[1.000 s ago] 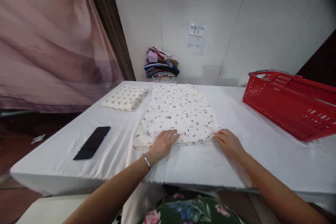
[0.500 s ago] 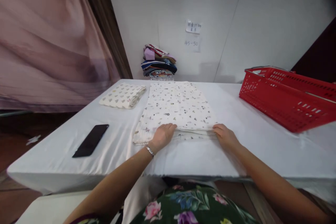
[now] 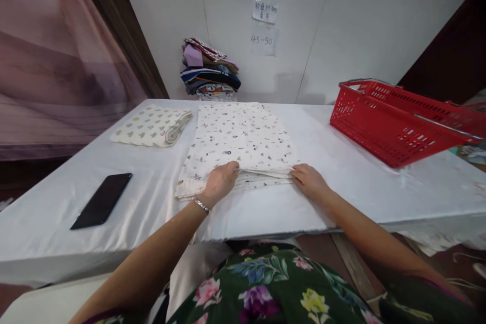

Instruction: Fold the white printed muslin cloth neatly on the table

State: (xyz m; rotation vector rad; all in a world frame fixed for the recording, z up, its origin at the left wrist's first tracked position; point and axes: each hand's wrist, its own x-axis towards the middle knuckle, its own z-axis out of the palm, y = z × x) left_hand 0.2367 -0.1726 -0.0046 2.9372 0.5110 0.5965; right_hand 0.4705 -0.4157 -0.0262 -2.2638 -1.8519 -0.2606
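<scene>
A white cloth (image 3: 243,134) with small dark and grey prints lies folded in layers on the table in front of me. Its near edge is pinched by my left hand (image 3: 221,180), left of the middle, with a silver bracelet on that wrist. At the near right corner, my right hand (image 3: 310,181) has its fingers closed on the same edge. Between the hands the upper layer is slightly raised, and lower layers show beneath it. The fingertips are partly hidden in the fabric.
On the white-covered table (image 3: 341,192), a folded cream cloth (image 3: 150,125) lies at left, with a black phone (image 3: 102,201) nearer me. Several folded textiles are stacked (image 3: 210,73) at the back. A red basket (image 3: 395,126) stands at right. Handwritten papers (image 3: 264,25) hang on the wall.
The camera view has shifted, so the table and its things appear further left and higher. Both hands keep hold of the cloth's near edge, with little other visible difference.
</scene>
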